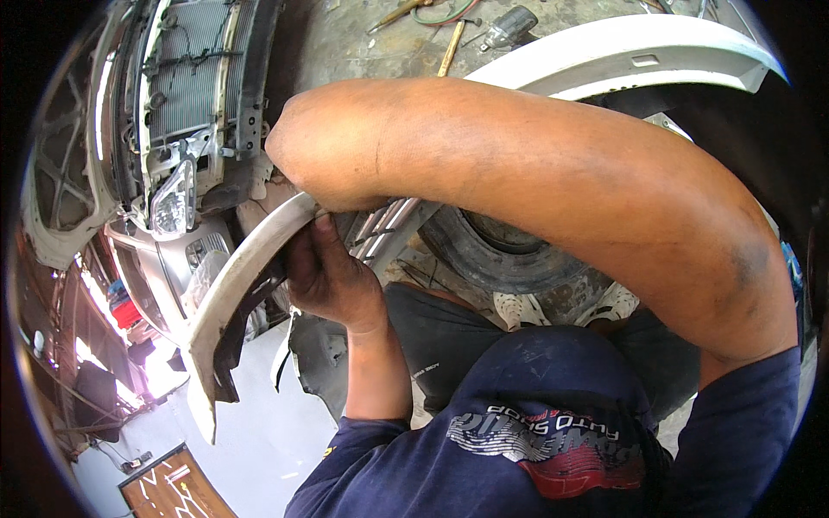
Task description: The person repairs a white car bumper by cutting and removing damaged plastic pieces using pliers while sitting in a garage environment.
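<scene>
A curved off-white trim piece (226, 281), dark on its underside, slants down the left of the head view. My left hand (324, 272) grips its right side near the upper end, thumb pressed against it. My right forearm (553, 164) crosses above; the back of my right hand (294, 142) bends down at the piece's top end, its fingers hidden. Beneath the arm lie some metal bars (387, 229) and a black tire (484, 268).
A car front with bare radiator (186, 69) and headlamp (173, 203) stands at left, beside a silver body (138, 268). A power tool (509, 30), hammer handle (451, 47) and long white panel (604, 52) lie at the top. A pale sheet (129, 483) is lower left.
</scene>
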The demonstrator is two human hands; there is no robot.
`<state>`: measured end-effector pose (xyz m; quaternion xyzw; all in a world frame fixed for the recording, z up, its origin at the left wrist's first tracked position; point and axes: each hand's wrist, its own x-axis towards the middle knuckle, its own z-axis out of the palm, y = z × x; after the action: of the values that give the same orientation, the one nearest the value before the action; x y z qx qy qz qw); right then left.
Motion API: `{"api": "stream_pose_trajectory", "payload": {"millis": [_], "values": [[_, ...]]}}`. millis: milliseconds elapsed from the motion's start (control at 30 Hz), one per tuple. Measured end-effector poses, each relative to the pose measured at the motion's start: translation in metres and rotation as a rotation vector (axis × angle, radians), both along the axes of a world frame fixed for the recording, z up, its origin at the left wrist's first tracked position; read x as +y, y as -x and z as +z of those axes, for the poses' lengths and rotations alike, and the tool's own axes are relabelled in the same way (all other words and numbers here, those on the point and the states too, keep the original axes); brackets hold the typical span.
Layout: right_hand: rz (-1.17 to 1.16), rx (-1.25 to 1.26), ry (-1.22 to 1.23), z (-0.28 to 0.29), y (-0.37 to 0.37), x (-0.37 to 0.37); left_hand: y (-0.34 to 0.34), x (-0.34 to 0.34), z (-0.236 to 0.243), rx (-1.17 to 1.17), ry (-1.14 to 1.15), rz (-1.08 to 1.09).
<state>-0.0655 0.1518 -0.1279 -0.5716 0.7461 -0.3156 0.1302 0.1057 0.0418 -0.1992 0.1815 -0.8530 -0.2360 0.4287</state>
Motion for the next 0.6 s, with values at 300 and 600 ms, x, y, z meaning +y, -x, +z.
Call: {"api": "stream_pose_trajectory", "payload": {"millis": [300,600], "values": [[0.029,-0.073,-0.044,-0.002,0.006,-0.003,0.001,-0.003,0.000,0.000,-0.023,0.015],[0.032,-0.005,-0.040,-0.005,0.005,-0.013,0.005,-0.002,0.000,0.013,-0.005,0.029]]}}
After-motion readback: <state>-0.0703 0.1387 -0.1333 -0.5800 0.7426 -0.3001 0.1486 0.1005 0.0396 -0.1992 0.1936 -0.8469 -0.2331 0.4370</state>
